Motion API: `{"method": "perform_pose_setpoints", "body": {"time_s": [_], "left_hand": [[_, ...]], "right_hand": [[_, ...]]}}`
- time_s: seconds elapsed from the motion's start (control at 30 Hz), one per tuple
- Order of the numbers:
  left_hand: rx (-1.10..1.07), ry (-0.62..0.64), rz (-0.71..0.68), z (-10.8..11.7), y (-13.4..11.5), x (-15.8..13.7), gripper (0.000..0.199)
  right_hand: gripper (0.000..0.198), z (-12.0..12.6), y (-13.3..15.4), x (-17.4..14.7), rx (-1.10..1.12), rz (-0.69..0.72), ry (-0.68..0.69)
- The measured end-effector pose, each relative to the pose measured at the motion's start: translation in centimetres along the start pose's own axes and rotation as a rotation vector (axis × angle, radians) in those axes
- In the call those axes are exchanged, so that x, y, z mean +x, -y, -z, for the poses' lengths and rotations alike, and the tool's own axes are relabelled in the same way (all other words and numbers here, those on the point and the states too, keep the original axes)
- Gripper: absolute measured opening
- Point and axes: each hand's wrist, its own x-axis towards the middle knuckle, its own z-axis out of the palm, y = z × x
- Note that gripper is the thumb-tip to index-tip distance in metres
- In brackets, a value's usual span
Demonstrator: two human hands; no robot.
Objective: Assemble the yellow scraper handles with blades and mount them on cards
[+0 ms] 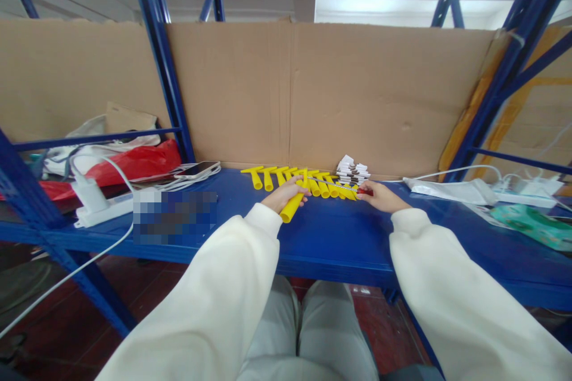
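Observation:
My left hand is closed round a yellow T-shaped plastic piece, whose round tube end points down toward me. Between the fingers of my right hand is the red handle of a screwdriver. Its long thin metal shaft reaches left to the upper part of the held yellow piece; whether the tip touches it I cannot tell. Behind my hands, several more yellow T-shaped pieces lie in a row along the cardboard. A stack of small white pieces with dark parts lies at the right end of that row.
The blue shelf top backs onto a cardboard sheet between blue posts. At left are a white power strip, a phone, cables and a red bag. A white packet and a green packet lie right.

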Motion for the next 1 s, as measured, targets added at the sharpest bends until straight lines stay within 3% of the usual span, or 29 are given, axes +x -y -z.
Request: {"method": "perform_pose_setpoints", "body": {"time_s": [0.13,0.3,0.57,0.67,0.87,1.0], "left_hand": [[0.03,-0.017,-0.018,-0.1,0.0,-0.2,0.069],[0.061,-0.048,-0.019,-0.5,-0.3,-0.6,0.067],[0.089,-0.07,-0.036,-0.8,-0.5,-1.2,0.066],[0.092,-0.051,-0.035,-0.5,-0.2,-0.7,0.067],[0.13,-0.055,-0.029,-0.4,-0.1,-0.5,0.067],[0.143,-0.063,-0.029,-0.7,-0.3,-0.8,0.067]], "right_hand": [[0.017,0.5,0.4,-0.2,0.048,0.039,0.06],[0.03,0.9,1.0,-0.5,0.19,-0.024,0.183],[0.048,0.4,0.8,-0.4,0.187,-0.029,-0.02],[0.048,0.7,0.7,-0.4,0.168,-0.002,-0.005],[0.057,1.3,1.0,-0.6,0.225,-0.005,0.155],[0.064,0.9,1.3,-0.7,0.292,-0.033,0.042]]}}
